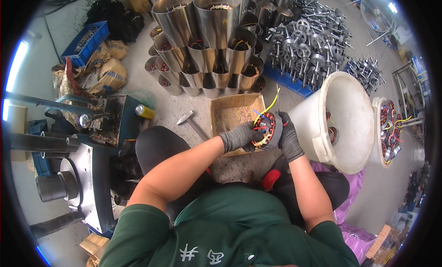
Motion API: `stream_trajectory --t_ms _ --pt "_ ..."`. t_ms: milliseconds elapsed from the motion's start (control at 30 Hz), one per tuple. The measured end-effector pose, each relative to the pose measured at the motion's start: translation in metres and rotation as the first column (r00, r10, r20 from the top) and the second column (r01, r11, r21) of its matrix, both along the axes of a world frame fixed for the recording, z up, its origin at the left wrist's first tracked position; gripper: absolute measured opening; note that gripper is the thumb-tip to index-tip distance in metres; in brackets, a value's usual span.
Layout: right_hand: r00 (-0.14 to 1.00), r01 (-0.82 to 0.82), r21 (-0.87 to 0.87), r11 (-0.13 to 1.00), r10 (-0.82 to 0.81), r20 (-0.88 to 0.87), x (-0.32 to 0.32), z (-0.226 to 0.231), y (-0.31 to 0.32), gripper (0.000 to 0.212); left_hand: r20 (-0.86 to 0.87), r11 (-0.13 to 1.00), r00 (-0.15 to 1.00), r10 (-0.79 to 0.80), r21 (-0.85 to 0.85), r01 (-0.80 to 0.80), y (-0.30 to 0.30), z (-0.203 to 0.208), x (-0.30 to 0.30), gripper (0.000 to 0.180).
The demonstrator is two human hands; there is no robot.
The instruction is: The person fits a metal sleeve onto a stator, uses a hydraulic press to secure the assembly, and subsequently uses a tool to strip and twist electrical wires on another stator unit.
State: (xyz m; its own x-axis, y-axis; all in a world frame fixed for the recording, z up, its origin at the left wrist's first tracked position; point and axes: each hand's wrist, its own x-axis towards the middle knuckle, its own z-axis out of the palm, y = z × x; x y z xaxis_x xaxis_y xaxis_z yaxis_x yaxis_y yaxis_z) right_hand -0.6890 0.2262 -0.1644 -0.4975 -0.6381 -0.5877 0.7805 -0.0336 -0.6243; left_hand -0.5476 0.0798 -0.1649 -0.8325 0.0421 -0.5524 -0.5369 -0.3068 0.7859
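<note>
Between my two grey-gloved hands is a motor stator (274,131), a metal ring with windings and loose yellow, red and blue wires. My left hand (241,137) grips its left side, the fingers curled at the windings. My right hand (290,139) is closed around the ring's right edge. A thin dark upright piece shows above the right fingers; I cannot tell what it is. Below and behind the stator lies an open cardboard box (216,111) with small coloured scraps on its bottom. A hammer (186,117) rests on the floor left of the box.
A large white bucket (307,124) with stators inside stands close on my right, beside another bucket of stators (390,129). Stacked metal cylinders (216,25) and piled rotors (304,46) stand ahead. On my left are a machine (87,175) and a yellow can (145,111).
</note>
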Motion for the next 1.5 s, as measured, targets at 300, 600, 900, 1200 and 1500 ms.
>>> stream_trajectory --t_ms 300,600,900,1200,1500 --pt "0.989 -0.028 -0.276 0.961 0.067 0.134 0.022 0.005 0.004 0.022 -0.289 0.419 0.957 0.008 -0.868 -0.265 -0.004 0.057 -0.005 0.091" --pt "0.993 -0.020 -0.305 0.952 0.054 0.103 0.016 -0.034 0.018 0.030 -0.284 0.385 0.886 -0.367 -0.913 -0.133 0.001 0.047 -0.005 0.023" --pt "0.281 -0.366 0.200 0.909 0.313 -0.907 0.041 0.031 -0.012 0.016 -0.514 0.956 0.824 0.236 -0.028 -0.291 -0.004 0.021 0.001 0.030" --pt "0.999 -0.041 -0.292 0.956 0.038 -0.014 0.030 0.016 -0.006 0.033 -0.560 0.860 0.735 0.382 -0.075 -0.505 -0.011 0.077 0.012 0.039" --pt "0.993 -0.084 -0.435 0.897 0.112 0.039 0.023 0.023 0.000 0.047 -0.482 0.793 0.701 0.526 -0.021 -0.609 -0.016 0.063 0.002 0.037"
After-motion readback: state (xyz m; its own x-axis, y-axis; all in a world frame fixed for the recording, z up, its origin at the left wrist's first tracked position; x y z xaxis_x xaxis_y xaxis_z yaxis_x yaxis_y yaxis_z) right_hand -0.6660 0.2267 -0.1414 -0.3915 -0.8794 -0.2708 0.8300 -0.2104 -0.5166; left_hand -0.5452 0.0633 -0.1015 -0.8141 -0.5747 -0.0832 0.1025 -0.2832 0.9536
